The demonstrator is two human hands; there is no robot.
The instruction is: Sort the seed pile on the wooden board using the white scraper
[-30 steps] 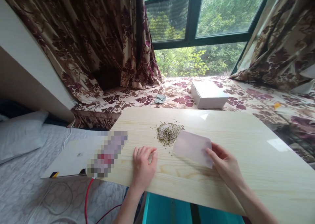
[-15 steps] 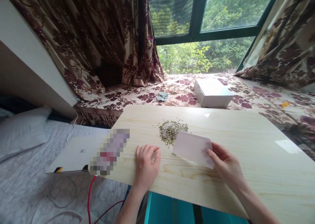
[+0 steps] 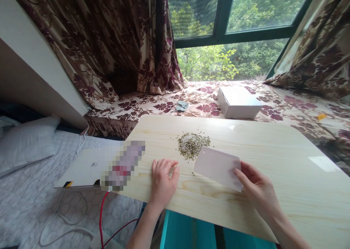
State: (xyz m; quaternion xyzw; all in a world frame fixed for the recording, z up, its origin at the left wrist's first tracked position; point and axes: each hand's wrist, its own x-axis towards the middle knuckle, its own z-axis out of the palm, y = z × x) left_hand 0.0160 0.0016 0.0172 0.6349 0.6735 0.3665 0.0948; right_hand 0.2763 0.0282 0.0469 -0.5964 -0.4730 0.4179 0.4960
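Note:
A heap of small green beans mixed with white grains (image 3: pixel 193 145) lies on the pale wood-grain table (image 3: pixel 273 161), with some strays round it. My right hand (image 3: pixel 258 185) grips a thin, whitish plastic scraper (image 3: pixel 217 167) by its right end, thumb on top. The scraper's far left corner is close to the heap's near right side; I cannot tell whether it touches any beans. My left hand (image 3: pixel 164 181) rests palm down on the table, left of the scraper and nearer me than the heap. Its fingers lie stretched out, the thumb apart, holding nothing.
A white box (image 3: pixel 239 103) and a crumpled grey-green cloth or wrapper (image 3: pixel 182 106) sit on the flowered window seat. At the table's left are a blurred-out object (image 3: pixel 125 165) and a white panel (image 3: pixel 82 168). A red cable (image 3: pixel 101 216) hangs down. Turquoise bin-like surfaces (image 3: pixel 188 230) show below the table.
The scraper has shifted slightly right and nearer me, with my right hand. My left hand stays in about the same place on the table. The whole view has drifted a little.

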